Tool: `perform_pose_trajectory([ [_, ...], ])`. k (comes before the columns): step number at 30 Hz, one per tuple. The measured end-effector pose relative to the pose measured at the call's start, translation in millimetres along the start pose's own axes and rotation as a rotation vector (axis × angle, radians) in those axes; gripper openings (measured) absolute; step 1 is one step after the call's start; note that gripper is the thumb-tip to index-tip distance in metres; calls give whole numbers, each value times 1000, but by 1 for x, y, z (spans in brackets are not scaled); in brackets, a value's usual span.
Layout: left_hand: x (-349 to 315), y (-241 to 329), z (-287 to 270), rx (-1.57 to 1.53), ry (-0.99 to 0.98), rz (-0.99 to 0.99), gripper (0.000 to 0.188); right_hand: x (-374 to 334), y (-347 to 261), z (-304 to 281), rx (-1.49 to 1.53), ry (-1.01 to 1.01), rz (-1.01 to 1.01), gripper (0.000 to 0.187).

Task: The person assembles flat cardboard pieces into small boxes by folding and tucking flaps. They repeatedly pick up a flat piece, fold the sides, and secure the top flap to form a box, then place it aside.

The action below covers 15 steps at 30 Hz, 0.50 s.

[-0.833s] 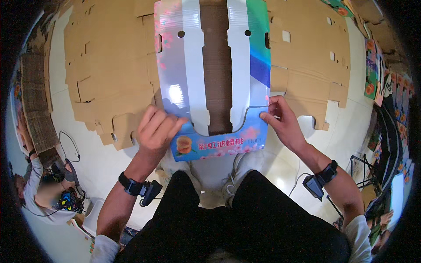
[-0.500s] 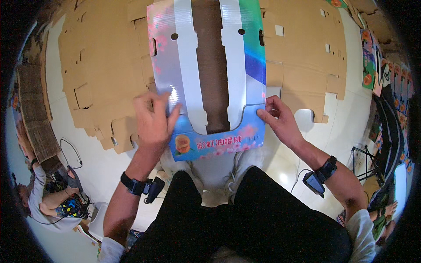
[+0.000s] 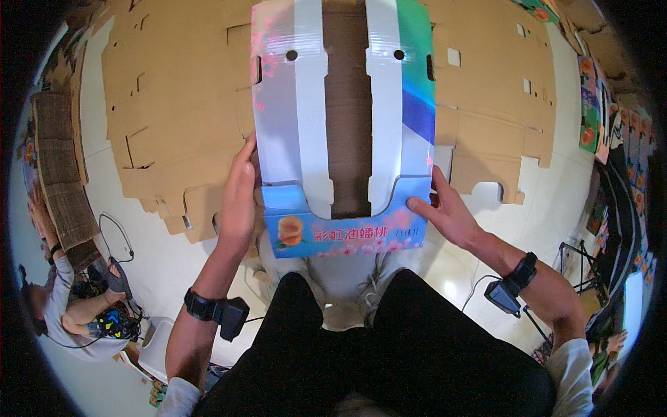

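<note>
A printed cardboard fruit box point(image 3: 347, 233) stands in front of me above my shoes. Its low front panel is blue with a peach and pink blossoms. White inner flaps run lengthwise on top, leaving a brown slot between them. My left hand point(image 3: 240, 198) lies along the box's left side, its fingers stretched out and partly hidden by the edge. At the front right corner, my right hand point(image 3: 448, 212) grips the box, thumb on the front panel and other fingers behind the side. Both wrists wear black straps with small devices.
Flattened brown cardboard point(image 3: 187, 90) spreads over the pale floor beyond and beside the box. More printed boxes point(image 3: 589, 104) stand at the far right. On the left, a person point(image 3: 83, 320) sits near a woven brown mat point(image 3: 62, 174). A black tripod point(image 3: 573, 260) is at right.
My left hand has moved off the front left corner to lie flat along the left side. The box sits slightly farther right in view. My right hand keeps its grip.
</note>
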<state>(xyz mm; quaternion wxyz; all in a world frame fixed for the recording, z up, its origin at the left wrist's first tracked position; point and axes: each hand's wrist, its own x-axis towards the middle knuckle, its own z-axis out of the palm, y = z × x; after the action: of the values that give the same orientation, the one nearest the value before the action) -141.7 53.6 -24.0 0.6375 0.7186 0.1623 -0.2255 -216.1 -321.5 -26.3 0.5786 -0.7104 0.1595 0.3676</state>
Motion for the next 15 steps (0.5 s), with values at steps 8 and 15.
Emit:
perform_pose_trajectory([
  [8, 5, 87, -18, 1159, 113, 342, 98, -40, -29, 49, -375, -660, -396, 75],
  [15, 49, 73, -14, 1245, 226, 597, 100, 26, -59, -18, -939, 397, -663, 63],
])
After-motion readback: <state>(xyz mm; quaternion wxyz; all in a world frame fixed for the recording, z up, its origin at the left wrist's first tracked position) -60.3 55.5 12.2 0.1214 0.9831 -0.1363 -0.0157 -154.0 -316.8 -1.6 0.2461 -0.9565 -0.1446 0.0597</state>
